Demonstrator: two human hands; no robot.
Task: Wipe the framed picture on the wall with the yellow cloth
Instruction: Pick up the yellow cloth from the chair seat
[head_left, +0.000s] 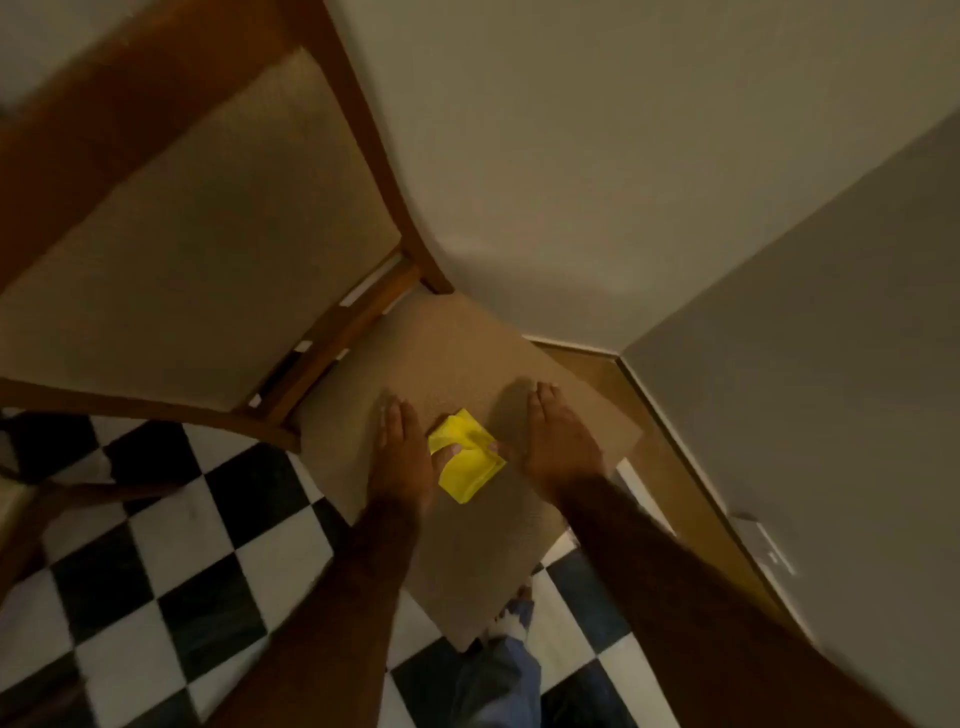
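The cloth (467, 457), yellow and folded, lies on the tan seat (457, 358) of a wooden chair (358, 124), near the middle of the cushion. Both hands press flat on the seat on either side of it. The left hand (400, 457) is just left of the cloth, its thumb reaching onto the yellow fabric; the right hand (558, 441) is just right of it, thumb touching the cloth's edge. Fingers of both are stretched out, so each grip is wide and closes on nothing. The padded chair back rises at far left. A checkered floor (156, 545) spreads left and near; plain walls (597, 156) meet at a corner on the right.
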